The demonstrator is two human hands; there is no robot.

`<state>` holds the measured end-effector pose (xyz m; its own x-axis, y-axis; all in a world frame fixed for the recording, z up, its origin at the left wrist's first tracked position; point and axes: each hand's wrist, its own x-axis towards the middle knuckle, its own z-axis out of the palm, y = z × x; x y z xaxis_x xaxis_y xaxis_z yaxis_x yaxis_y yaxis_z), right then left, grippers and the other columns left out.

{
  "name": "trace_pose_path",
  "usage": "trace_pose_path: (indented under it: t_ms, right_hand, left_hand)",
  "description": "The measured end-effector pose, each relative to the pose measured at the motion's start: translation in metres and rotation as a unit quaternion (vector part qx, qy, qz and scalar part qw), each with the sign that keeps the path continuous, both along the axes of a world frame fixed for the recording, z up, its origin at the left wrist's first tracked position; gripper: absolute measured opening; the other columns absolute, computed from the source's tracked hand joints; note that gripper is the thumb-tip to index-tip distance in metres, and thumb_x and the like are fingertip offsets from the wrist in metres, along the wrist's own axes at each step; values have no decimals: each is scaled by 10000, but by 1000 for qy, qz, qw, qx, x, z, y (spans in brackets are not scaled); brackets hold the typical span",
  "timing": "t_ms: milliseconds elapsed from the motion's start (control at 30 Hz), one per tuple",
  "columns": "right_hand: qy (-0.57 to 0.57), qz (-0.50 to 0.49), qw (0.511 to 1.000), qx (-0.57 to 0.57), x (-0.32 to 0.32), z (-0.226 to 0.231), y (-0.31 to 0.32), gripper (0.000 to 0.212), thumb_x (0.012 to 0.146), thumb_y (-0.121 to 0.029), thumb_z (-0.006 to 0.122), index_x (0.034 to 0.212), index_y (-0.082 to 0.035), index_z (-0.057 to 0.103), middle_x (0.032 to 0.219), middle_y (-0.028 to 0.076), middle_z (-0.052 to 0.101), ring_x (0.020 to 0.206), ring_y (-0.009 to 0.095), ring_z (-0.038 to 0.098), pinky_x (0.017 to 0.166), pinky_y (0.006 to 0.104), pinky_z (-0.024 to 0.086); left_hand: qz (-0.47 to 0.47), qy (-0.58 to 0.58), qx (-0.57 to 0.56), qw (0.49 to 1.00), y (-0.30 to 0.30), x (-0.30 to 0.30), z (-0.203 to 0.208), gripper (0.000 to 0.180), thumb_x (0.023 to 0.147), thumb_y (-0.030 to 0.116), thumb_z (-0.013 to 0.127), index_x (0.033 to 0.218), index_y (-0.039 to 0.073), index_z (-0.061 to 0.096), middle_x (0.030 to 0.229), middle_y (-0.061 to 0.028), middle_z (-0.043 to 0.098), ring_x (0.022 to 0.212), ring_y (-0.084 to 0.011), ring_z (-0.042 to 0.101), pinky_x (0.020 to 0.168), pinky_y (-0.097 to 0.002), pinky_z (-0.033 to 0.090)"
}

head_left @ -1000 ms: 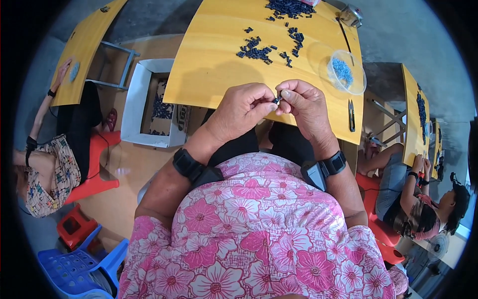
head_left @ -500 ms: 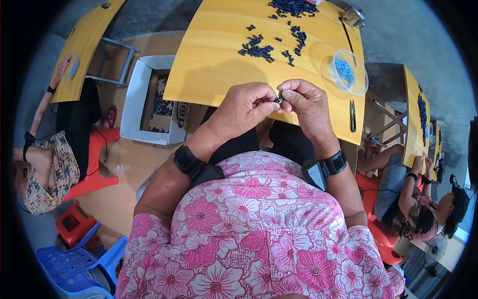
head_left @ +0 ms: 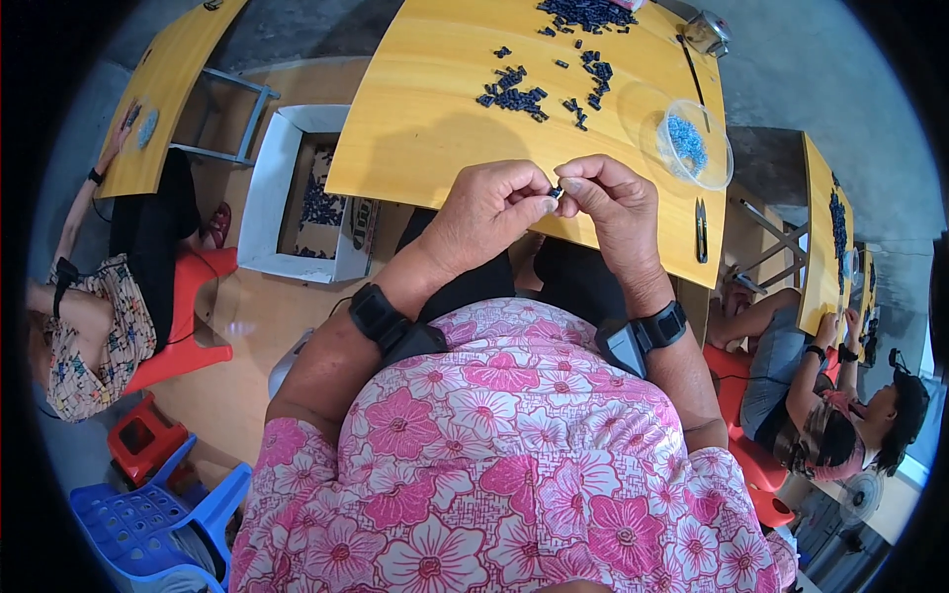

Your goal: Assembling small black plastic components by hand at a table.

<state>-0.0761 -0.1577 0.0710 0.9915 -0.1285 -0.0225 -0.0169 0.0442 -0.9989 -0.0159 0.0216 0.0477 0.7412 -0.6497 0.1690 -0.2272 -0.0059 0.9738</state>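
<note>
Over the near edge of the yellow table (head_left: 415, 148), my two hands meet fingertip to fingertip. My left hand (head_left: 489, 212) is closed, pinching a small dark blue cylindrical piece (head_left: 555, 193) between thumb and forefinger. Pressed up against that piece is my right hand (head_left: 615, 208), its thumb and forefinger also in a pinch; whatever lies between them is too small to make out. Beyond the hands are loose dark blue pieces (head_left: 514, 99) of the same look, with a larger heap (head_left: 588, 14) at the far side.
A clear round tub (head_left: 720, 163) of small light-blue bits stands right of my hands, near black thread snips (head_left: 702, 230). Farther back are a thin black rod (head_left: 692, 79) and a metal tin (head_left: 708, 35). A white carton (head_left: 267, 212) sits lower left. People work at both sides.
Both hands stay pinched together over the table edge, with only slight finger movement. The whole view has shifted a little. The person at left now has a dark object at the hand.
</note>
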Motion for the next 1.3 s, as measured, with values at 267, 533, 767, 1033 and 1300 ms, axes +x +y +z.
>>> trace_pose_path:
  t_ms: [267, 533, 767, 1033, 1300]
  right_hand:
    - [-3, -17, 1000, -19, -1, -1, 2, 92, 904, 30, 647, 983, 23, 692, 799, 43, 680, 707, 102, 625, 692, 247, 528]
    - [28, -35, 999, -27, -1, 0, 11, 84, 901, 23, 652, 969, 40, 700, 807, 52, 688, 702, 101, 624, 687, 239, 519]
    - [70, -29, 996, 39, -2, -6, 5, 187, 960, -82, 602, 1067, 12, 723, 798, 39, 684, 728, 90, 623, 705, 246, 519]
    - [75, 7, 995, 69, -3, -7, 1, 214, 944, -53, 600, 1114, -11, 722, 804, 29, 681, 752, 105, 635, 765, 259, 548]
    - [29, 15, 999, 23, -4, -7, 3, 230, 921, 38, 604, 1120, 3, 714, 922, 66, 659, 784, 119, 645, 770, 262, 553]
  left_hand:
    - [18, -21, 23, 999, -1, -1, 1, 51, 903, 23, 615, 911, -21, 641, 826, -37, 680, 768, -73, 615, 702, -238, 505]
    - [29, -16, 0, 999, -3, -4, -3, 56, 910, 28, 612, 874, -14, 624, 860, -58, 710, 777, -83, 642, 697, -242, 517]
    - [27, 33, 12, 999, -1, -3, -3, 77, 951, 64, 608, 938, -6, 638, 880, -35, 705, 792, -63, 634, 691, -230, 528]
    - [16, 65, 6, 998, 0, -4, -7, 94, 967, 83, 603, 955, -3, 641, 887, -23, 691, 799, -60, 623, 690, -226, 526]
    - [5, 115, -19, 993, 0, -4, -11, 111, 979, 101, 593, 976, 1, 640, 882, -16, 667, 757, -59, 600, 691, -223, 518]
